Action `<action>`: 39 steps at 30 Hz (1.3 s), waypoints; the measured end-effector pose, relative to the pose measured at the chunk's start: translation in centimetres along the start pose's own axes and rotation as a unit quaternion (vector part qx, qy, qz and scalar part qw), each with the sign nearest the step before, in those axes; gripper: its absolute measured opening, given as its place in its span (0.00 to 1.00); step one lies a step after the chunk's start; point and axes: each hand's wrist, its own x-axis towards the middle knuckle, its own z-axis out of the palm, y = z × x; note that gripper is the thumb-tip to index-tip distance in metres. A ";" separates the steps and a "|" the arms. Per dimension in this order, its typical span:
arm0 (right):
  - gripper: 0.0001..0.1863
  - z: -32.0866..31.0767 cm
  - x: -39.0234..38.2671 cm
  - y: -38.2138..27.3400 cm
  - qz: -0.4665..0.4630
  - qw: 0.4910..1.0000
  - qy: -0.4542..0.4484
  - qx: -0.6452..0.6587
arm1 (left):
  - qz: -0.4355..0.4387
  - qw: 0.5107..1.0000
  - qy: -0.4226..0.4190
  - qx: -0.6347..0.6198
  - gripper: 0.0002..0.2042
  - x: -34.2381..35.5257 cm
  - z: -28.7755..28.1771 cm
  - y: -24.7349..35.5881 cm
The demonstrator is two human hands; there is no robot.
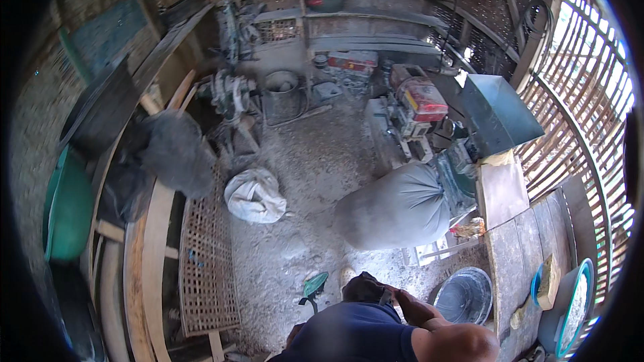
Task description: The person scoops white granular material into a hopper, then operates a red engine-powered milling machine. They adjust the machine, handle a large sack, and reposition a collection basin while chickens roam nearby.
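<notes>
My right arm bends inward at the lower middle, and my right hand (398, 296) rests against a dark cloth-like bundle (365, 289) in front of my blue shirt (355, 335). The fingers are mostly hidden, so I cannot tell if they grip it. A sliver of skin shows at the shirt's left side; my left hand itself is out of sight. Close by on the dusty floor lies a green object with a dark strap (314, 285). Right of my arm stands a round dark basin (463, 297) with pale powder inside.
A large grey cloth sack (396, 208) bulges from a machine with a metal hopper (502, 114). Beside it stands a red-topped engine (419, 100). A white sack (255, 194) lies ahead left, near a woven bamboo panel (206, 255). A wooden table (526, 248) borders the right.
</notes>
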 end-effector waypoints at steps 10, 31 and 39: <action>0.18 -12.2 8.0 -6.1 -0.023 0.995 0.068 -0.063 | 0.244 0.961 0.024 0.127 0.16 15.3 -9.1 9.4; 0.19 -31.8 25.0 -37.4 0.093 0.842 0.275 0.455 | 0.155 0.933 -0.265 0.185 0.20 61.6 -33.5 25.1; 0.20 -49.2 39.4 -41.8 0.144 0.769 0.369 0.502 | 0.191 0.899 -0.290 0.267 0.20 85.8 -36.0 40.0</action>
